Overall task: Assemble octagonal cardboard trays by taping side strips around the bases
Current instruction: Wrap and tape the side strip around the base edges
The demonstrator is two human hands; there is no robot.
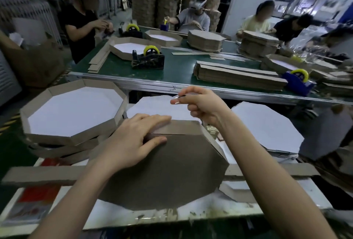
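- Print on the red sheet [41,194], at 8 o'clock, was unreadable.
- My left fingers [152,119] lay straight, pressing the upturned tray [172,171].
- My right fingers [181,101], at its 12 o'clock, pinched clear tape [177,97].

Two slim forearms show, uncovered right to the frame's edge: the left forearm [76,196] at 7 o'clock and the right forearm [277,181] at 5 o'clock. The left hand [133,139] and right hand [198,105] are bare too. The nails that show are short.
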